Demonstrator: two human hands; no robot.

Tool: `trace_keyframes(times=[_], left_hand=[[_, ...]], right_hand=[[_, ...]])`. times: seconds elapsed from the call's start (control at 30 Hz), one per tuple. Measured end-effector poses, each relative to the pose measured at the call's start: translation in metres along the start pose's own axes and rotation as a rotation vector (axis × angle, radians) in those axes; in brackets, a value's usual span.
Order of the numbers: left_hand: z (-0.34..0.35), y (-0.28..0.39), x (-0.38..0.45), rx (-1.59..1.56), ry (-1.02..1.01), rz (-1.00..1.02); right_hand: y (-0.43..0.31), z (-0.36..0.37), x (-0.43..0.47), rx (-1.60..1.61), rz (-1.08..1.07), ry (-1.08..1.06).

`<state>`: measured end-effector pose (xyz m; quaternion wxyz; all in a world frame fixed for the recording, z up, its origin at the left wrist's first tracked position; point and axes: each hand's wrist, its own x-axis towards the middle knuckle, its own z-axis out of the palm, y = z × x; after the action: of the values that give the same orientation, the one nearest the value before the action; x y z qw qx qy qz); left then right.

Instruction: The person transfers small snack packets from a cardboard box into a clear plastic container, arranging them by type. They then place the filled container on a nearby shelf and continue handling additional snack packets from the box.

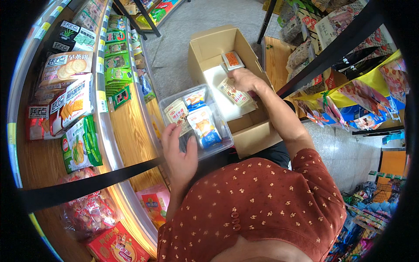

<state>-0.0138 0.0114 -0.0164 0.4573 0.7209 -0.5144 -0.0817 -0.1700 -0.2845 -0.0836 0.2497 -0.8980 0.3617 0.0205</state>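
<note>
A clear plastic bin [226,139] holds white-and-blue snack packets [203,126] and cream-coloured snack packets [176,111]. My left hand [180,154] rests at the bin's near left side, its fingers apart beside the cream packets. To the right of the bin is an open cardboard box [209,39]. My right hand [244,79] reaches into the box, fingers curled down beside more cream packets [236,93]; whether it grips one is hidden. Just beyond those fingers lies a packet with an orange-red snack [232,60]. White sheet material [214,77] shows inside the box.
Shelves with price strips and packaged biscuits [67,67] curve along the left. A red gift box [118,245] lies at the lower left. Bagged dried goods [298,55] and hanging snack packs [356,98] fill the right rack. Grey tiled floor [173,46] shows beyond the box.
</note>
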Motion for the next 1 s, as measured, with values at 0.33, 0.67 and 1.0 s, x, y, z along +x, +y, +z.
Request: trace_keyframes(times=[0.33,0.67,1.0], left_hand=[[0.036,0.021,0.015,-0.207,-0.208,0.044],[0.081,0.041,0.034,-0.834,-0.328,-0.294],[0.077,0.038,0.040,-0.976,-0.250,-0.615]], right_hand=[[-0.012,-0.033,-0.083,1.319,-0.189,0.195],[-0.047,-0.042,-0.115,1.219,-0.276,0.049],[-0.035,-0.036,-0.123,1.172,-0.148,0.226]])
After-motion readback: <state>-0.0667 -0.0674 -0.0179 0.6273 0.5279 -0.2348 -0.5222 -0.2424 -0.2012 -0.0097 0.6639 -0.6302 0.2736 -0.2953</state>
